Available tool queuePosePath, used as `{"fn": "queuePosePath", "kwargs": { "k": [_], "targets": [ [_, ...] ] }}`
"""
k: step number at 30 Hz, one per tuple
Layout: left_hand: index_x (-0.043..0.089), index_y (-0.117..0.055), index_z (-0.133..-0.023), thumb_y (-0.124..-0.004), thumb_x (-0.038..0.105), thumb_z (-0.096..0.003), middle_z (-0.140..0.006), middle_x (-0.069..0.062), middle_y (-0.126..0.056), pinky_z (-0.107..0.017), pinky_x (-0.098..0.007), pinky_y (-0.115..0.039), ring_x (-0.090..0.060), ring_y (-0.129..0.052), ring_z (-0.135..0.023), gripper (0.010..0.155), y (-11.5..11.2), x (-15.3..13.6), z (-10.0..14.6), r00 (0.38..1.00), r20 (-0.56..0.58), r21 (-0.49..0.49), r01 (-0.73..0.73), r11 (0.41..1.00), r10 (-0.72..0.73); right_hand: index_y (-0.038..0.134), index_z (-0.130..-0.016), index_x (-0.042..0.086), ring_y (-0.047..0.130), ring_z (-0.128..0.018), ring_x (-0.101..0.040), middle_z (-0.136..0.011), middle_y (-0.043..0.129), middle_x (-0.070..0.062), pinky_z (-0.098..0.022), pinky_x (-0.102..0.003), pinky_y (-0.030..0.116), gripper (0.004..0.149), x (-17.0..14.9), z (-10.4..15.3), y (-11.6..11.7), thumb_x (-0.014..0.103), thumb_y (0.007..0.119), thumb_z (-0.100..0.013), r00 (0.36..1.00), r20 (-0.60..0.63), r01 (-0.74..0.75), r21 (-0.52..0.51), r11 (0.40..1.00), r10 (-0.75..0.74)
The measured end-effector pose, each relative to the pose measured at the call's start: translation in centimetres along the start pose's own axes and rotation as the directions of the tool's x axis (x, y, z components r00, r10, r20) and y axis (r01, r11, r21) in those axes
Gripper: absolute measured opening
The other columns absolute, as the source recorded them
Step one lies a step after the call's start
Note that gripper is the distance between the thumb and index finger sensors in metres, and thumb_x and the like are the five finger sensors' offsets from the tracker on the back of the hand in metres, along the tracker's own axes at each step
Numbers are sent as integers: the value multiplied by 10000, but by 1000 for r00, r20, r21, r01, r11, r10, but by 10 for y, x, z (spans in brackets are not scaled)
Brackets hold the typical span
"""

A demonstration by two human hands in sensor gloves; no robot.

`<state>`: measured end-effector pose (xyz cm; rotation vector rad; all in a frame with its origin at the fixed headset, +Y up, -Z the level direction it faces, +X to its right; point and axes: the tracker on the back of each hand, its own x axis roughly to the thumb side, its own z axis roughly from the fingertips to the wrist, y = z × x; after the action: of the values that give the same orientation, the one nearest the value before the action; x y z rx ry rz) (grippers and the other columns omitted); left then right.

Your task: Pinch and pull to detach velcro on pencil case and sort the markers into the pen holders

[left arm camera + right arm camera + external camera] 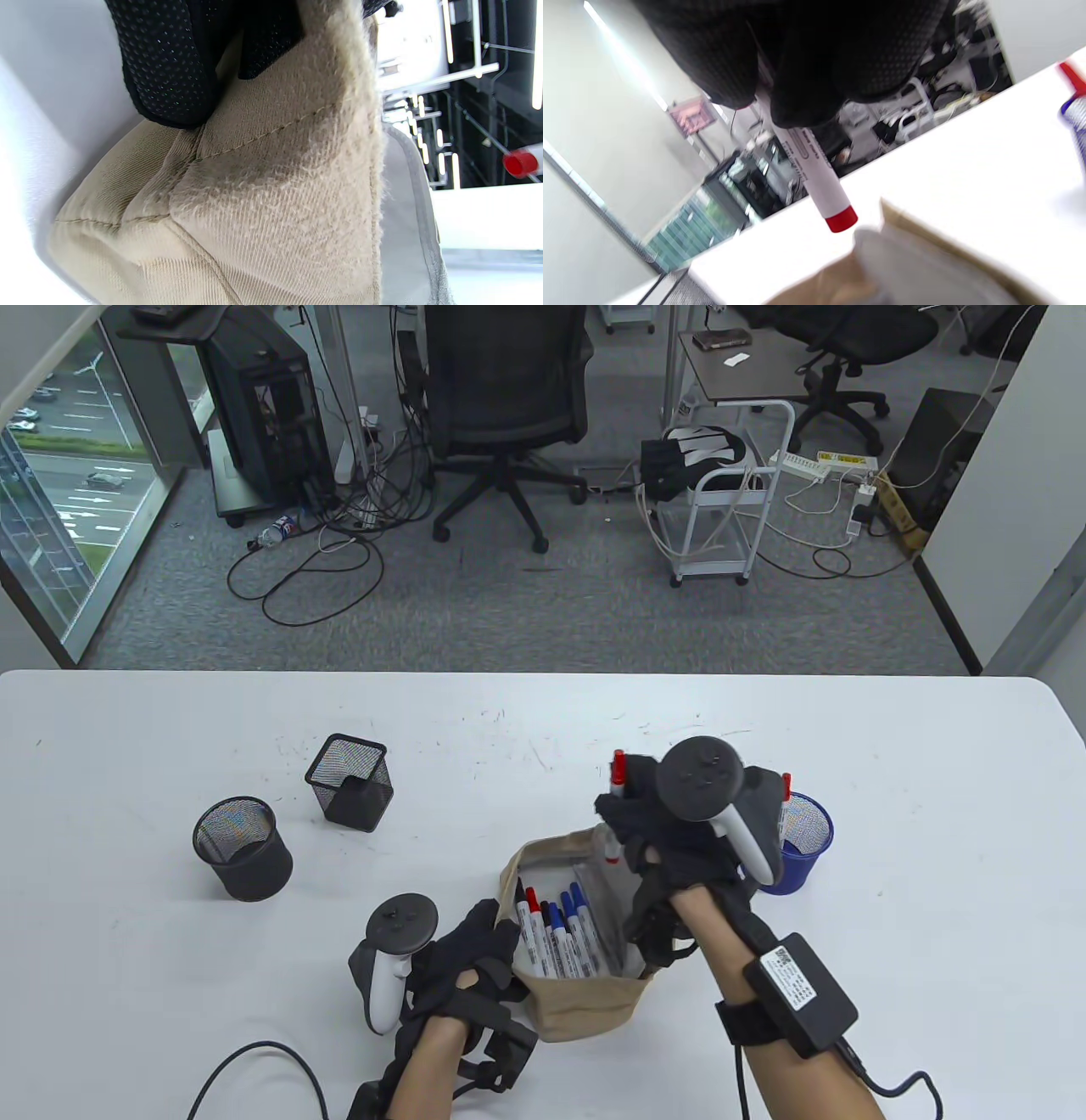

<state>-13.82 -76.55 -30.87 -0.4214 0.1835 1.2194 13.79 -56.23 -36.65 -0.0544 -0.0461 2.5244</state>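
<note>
The tan pencil case [585, 1001] lies open near the table's front edge, with several red, blue and black capped markers [556, 929] inside. My left hand [485, 940] grips the case's left rim; in the left wrist view its fingers [169, 63] curl over the tan fabric [275, 190]. My right hand [635, 817] is raised over the case's far end and holds a red-capped marker [618, 779], seen as a white barrel with a red end [818, 178] in the right wrist view. A blue pen holder [806, 840] just right of that hand contains one red marker [786, 785].
A round black mesh holder [243, 850] and a square black mesh holder [350, 782] stand at the left of the white table [543, 712]. A black cable [254, 1069] lies near the front left edge. Office chairs and a cart stand beyond the table.
</note>
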Motion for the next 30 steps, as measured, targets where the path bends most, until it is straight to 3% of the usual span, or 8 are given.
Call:
{"fn": "queuePosePath", "kwargs": {
  "k": [3, 7, 15, 20, 23, 30],
  "targets": [
    [2, -469, -1147, -685, 342, -571, -1082, -333, -693, -407, -380, -977, -472, -926, -820, 703, 0, 0, 0, 1000, 2, 1, -2, 1000, 2, 869, -843, 133, 1080, -405, -221, -725, 1018, -107, -295, -372, 896, 550, -33, -5, -25, 359, 1009, -362, 998, -66, 8, -116, 993, -16],
    [2, -471, -1146, -687, 342, -570, -1081, -332, -694, -408, -381, -976, -474, -924, -820, 703, 0, 0, 0, 1000, 7, 2, -3, 1000, 3, 884, -827, 164, 1084, -421, -225, -723, 1026, -82, -305, -380, 898, 537, -80, -13, -41, 366, 1019, -348, 984, -175, -35, -244, 969, -9],
    [0, -472, -1145, -685, 343, -571, -1081, -333, -695, -408, -379, -977, -473, -925, -819, 702, -1, 0, 1, 1000, 4, 2, 0, 1000, 0, 865, -859, 177, 1084, -474, -245, -771, 1010, -86, -330, -391, 897, 528, -144, -35, -37, 328, 1002, -372, 936, -353, -83, -208, 975, 5],
    [-1, -471, -1146, -685, 344, -572, -1081, -334, -693, -409, -377, -977, -476, -925, -817, 704, 0, 0, 1, 1000, 3, -1, 1, 1000, -1, 858, -864, 146, 1086, -469, -260, -770, 1009, -114, -331, -397, 894, 538, -163, -42, -28, 329, 997, -377, 915, -402, -94, -184, 978, 13],
    [1, -470, -1146, -685, 346, -572, -1081, -329, -696, -409, -376, -978, -473, -927, -814, 704, 0, 0, 1, 1000, 5, -1, 2, 1000, -2, 813, -912, 98, 1081, -490, -274, -805, 982, -151, -342, -404, 891, 647, -167, -42, -28, 384, 999, -363, 901, -431, -134, -170, 976, 48],
    [1, -471, -1146, -685, 346, -572, -1081, -330, -696, -410, -376, -977, -473, -926, -816, 703, -1, 0, 1, 1000, 8, -2, 4, 1000, -4, 831, -894, 77, 1081, -470, -267, -777, 997, -161, -324, -400, 894, 634, -129, -30, -32, 395, 992, -369, 951, -302, -93, -108, 990, 56]
  ]
}}
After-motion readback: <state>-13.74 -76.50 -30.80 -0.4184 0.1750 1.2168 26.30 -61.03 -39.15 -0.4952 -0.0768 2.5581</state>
